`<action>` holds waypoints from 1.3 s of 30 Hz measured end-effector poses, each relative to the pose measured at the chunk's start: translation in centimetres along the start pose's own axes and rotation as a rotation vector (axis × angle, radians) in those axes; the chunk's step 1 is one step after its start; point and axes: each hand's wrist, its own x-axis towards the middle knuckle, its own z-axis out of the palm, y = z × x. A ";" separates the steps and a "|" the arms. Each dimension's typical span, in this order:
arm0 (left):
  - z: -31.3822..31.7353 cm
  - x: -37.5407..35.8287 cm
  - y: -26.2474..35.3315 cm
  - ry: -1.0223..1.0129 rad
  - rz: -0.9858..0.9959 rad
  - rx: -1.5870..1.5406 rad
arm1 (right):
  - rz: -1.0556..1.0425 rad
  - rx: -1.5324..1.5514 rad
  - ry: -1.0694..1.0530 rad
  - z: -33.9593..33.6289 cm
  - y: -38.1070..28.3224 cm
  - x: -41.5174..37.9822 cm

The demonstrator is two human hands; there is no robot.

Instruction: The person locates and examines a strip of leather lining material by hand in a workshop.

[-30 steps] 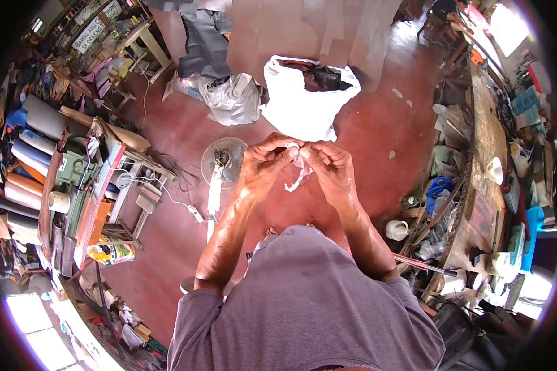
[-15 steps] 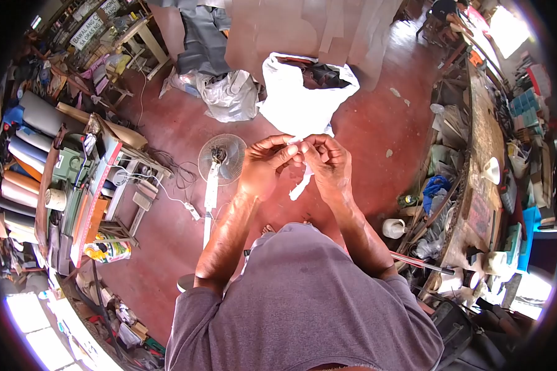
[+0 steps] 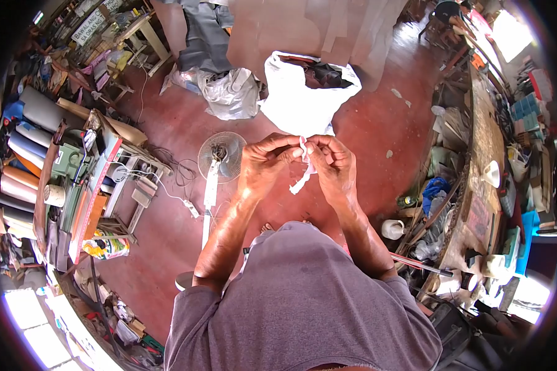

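A: Where is the white strip [image 3: 303, 168], and which way does it run?

B: It sits a little above the centre of the frame, between the 2 hands. Its long axis runs from upper right to lower left: the top end is pinched at the fingertips, and the free tail hangs down and slants toward the lower left.

A: How are the hands set?

B: The left hand [image 3: 263, 166] and the right hand [image 3: 335, 168] meet at the fingertips, both grasping the top of the strip, fingers curled in around it. The hands touch or nearly touch there.

A: What does the strip look like?

B: Thin, limp, white, with a faint pink tint near the top. It looks like a scrap of plastic or cloth; I cannot tell which. The tail is narrow and slightly twisted.

A: What is hidden or unclear?

B: The top end is covered by the fingers, so its shape there does not show. The strip's edges blur against the red floor [image 3: 167, 216].

A: And around the hands?

B: Behind them, toward the top centre, stands an open white sack [image 3: 297, 102] with dark stuff inside. Left of it lies a crumpled grey plastic bag [image 3: 232, 93]. A floor fan [image 3: 220, 157] lies just left of the left hand. Rolls of material [image 3: 25, 154] are stacked at the left edge, and a cluttered workbench [image 3: 486, 154] runs down the right side, its far items too small to name. The person's grey shirt [image 3: 303, 303] fills the bottom of the frame.
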 end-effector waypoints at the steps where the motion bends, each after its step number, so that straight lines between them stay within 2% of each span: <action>1: 0.1 -0.1 0.0 0.022 0.021 0.047 | -0.008 -0.009 0.007 0.2 -0.2 -0.1; 7: 1.4 -0.5 -0.1 0.171 0.111 0.175 | -0.152 -0.232 0.052 0.5 -0.3 -0.2; 10: 1.7 -0.5 -0.1 0.233 0.016 0.232 | -0.170 -0.267 0.096 0.8 -0.1 -0.3; 13: 2.1 -0.2 -1.0 0.258 0.019 0.065 | -0.215 -0.254 0.150 1.3 0.6 0.0; 19: 3.5 -0.3 -0.3 0.347 -0.026 0.122 | -0.232 -0.317 0.264 1.8 1.4 0.2; 28: 3.1 -0.4 -1.0 0.276 0.032 0.106 | -0.255 -0.311 0.275 1.4 1.1 0.1; 30: 3.0 -0.7 -0.4 0.306 0.010 0.274 | -0.281 -0.268 0.275 1.7 1.3 0.0; 31: 3.2 -0.7 -0.1 0.306 0.005 0.346 | -0.221 -0.195 0.276 1.8 1.5 -0.2; 32: 3.1 -0.8 0.1 0.303 0.036 0.481 | -0.215 -0.218 0.281 1.8 1.9 -0.3; 33: 3.4 -0.7 -0.1 0.314 0.087 0.469 | -0.213 -0.248 0.298 1.7 2.0 -0.4; 39: 4.8 -0.8 -0.7 0.379 0.102 0.407 | -0.542 -0.538 0.377 0.9 2.4 -0.4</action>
